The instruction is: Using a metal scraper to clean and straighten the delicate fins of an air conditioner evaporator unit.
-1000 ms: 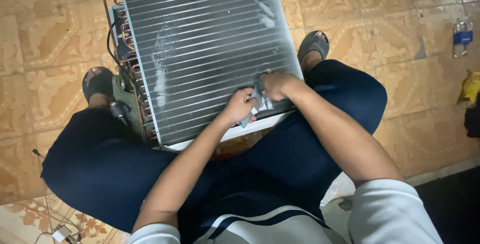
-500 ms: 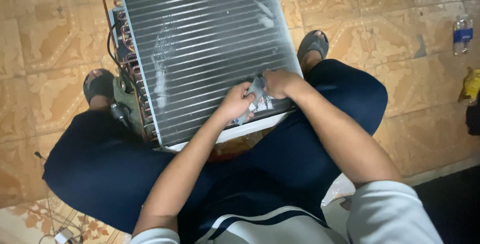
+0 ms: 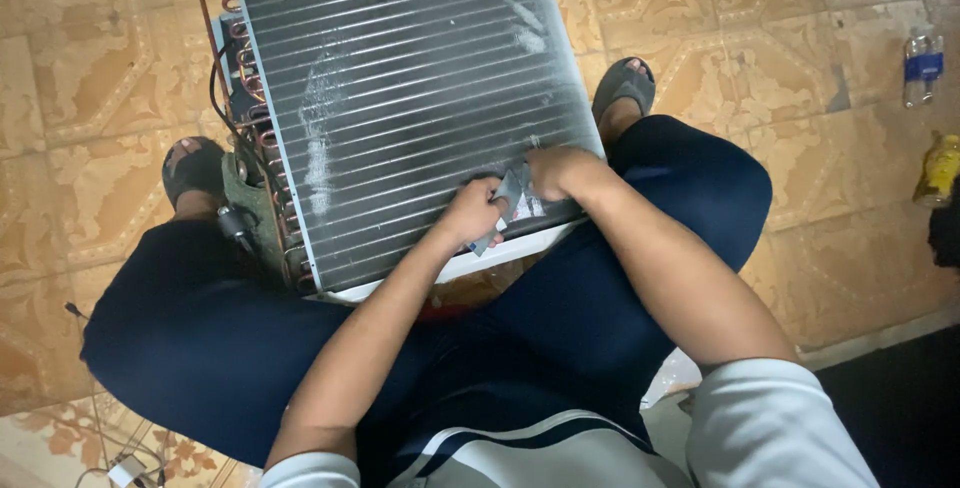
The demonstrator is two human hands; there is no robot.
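A finned metal coil unit point(image 3: 400, 98) with copper tube bends point(image 3: 250, 138) on its left side lies between my knees on the floor. At its near right corner my left hand point(image 3: 470, 213) and my right hand point(image 3: 555, 170) both grip a small crumpled piece of grey and white sheet point(image 3: 515, 198). The sheet rests against the fins close to the unit's white lower edge. Pale smears mark the fins in the middle and at the upper right.
Patterned tan floor tiles point(image 3: 100, 58) surround the unit. My sandalled feet point(image 3: 195, 168) flank it. A clear plastic bottle point(image 3: 922, 66) and a yellow bottle point(image 3: 940, 170) stand at the right edge. Cables and a white plug point(image 3: 125, 468) lie at the lower left.
Both hands stay at the same corner of the coil, kneading the sheet slightly. The view has shifted a little.
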